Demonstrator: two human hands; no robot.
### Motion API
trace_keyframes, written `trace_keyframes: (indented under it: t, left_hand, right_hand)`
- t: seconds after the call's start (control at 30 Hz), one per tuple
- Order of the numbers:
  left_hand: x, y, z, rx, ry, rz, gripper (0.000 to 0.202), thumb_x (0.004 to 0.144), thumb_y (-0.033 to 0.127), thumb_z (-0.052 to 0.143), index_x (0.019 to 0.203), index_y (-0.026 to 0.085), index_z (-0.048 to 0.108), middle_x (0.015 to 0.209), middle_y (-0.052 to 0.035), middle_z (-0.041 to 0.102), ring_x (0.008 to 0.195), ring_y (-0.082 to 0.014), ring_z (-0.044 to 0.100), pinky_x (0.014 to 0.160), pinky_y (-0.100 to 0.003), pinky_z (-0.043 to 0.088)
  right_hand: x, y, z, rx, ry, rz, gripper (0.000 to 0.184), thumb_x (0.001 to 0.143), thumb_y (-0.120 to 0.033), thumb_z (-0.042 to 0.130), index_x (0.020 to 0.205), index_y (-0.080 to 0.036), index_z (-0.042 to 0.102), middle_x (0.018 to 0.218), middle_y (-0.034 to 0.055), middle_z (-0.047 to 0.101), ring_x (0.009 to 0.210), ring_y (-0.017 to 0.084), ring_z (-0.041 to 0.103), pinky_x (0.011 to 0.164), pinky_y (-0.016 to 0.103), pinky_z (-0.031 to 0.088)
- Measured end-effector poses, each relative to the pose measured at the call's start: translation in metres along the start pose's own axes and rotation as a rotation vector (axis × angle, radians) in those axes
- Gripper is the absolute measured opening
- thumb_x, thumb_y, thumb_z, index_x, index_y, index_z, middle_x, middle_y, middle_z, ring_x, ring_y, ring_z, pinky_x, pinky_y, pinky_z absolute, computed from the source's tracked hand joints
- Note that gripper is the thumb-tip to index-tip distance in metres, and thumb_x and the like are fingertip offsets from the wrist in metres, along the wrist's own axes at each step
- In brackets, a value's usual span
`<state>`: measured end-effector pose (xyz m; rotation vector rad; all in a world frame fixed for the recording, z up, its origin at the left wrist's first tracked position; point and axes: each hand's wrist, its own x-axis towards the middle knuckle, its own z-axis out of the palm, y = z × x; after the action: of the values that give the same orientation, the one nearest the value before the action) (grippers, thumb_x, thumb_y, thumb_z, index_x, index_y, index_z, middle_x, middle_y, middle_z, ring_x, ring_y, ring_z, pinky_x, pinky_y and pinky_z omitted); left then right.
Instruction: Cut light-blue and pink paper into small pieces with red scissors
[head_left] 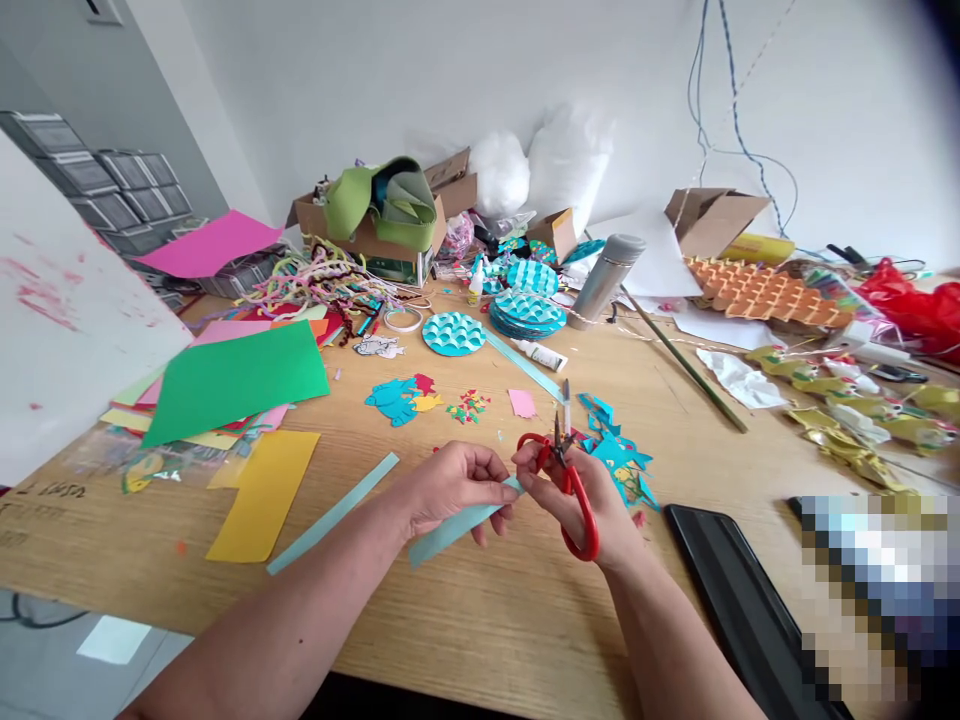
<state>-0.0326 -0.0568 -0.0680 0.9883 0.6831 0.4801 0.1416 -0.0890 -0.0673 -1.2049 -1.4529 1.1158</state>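
My left hand (465, 485) pinches a light blue paper strip (454, 530) near its upper end. At that same end, the fingertips of my right hand (577, 490) meet the strip. Red-handled scissors (583, 510) hang in my right hand, blades pointing away from me and not on the paper. Another light blue strip (334, 515) lies on the table beside my left forearm. Just beyond my hands are blue paper fish (394, 400), small red and green paper bits (468, 406) and a pink paper square (522, 403). Blue paper scraps (619, 455) lie right of the scissors.
Green (240, 380) and yellow paper sheets (266, 495) lie on the left. Wavy blue discs (527, 313) stand stacked at the back near a steel flask (607, 280) and a glue bottle (541, 355). A black tray (739, 600) sits at right, below an orange egg tray (765, 292).
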Motion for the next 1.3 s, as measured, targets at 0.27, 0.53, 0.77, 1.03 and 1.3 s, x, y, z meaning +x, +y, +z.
trace_keyframes:
  t: [0.27,0.53,0.77,1.03,1.3]
  left_hand:
    - [0.002,0.007,-0.001,-0.243,0.267,0.199,0.028,0.061,0.029,0.078,0.073,0.016,0.057,0.065,0.0005,0.060,0.059,-0.0132,0.060,0.045,-0.021,0.047]
    - [0.004,0.004,0.004,-0.239,0.348,0.345,0.023,0.063,0.025,0.076,0.071,0.015,0.057,0.056,0.0040,0.055,0.050,-0.0066,0.050,0.051,-0.020,0.041]
    - [0.005,0.000,0.005,-0.191,0.339,0.363,0.020,0.065,0.023,0.074,0.075,0.014,0.058,0.058,0.0027,0.058,0.052,-0.0067,0.050,0.051,-0.019,0.038]
    - [0.004,-0.002,0.004,-0.142,0.310,0.335,0.021,0.071,0.031,0.069,0.081,0.016,0.057,0.062,-0.0039,0.066,0.056,-0.0138,0.058,0.055,-0.025,0.043]
    - [0.007,-0.001,0.004,-0.050,0.472,0.413,0.018,0.067,0.028,0.072,0.062,0.014,0.063,0.058,0.0030,0.054,0.055,-0.0061,0.045,0.053,-0.019,0.035]
  right_hand:
    - [-0.003,0.001,0.006,-0.187,0.024,0.003,0.034,0.082,-0.052,0.059,0.088,-0.019,0.062,0.077,0.0049,0.065,0.072,0.021,0.060,0.065,0.030,0.046]
    - [-0.006,0.006,0.024,-0.301,-0.118,0.144,0.048,0.082,-0.061,0.054,0.066,-0.016,0.058,0.058,0.0067,0.066,0.052,0.018,0.058,0.049,0.026,0.039]
    - [-0.004,0.008,0.026,-0.278,-0.100,0.208,0.051,0.075,-0.065,0.057,0.061,-0.016,0.056,0.054,0.0072,0.065,0.048,0.017,0.056,0.047,0.025,0.038]
    - [-0.004,0.004,0.027,-0.198,-0.112,0.255,0.050,0.071,-0.065,0.062,0.062,-0.016,0.055,0.050,0.0046,0.061,0.044,0.014,0.052,0.043,0.023,0.034]
    - [-0.006,0.004,0.027,-0.166,-0.159,0.200,0.054,0.076,-0.066,0.055,0.063,-0.014,0.057,0.058,0.0083,0.065,0.051,0.016,0.055,0.048,0.024,0.038]
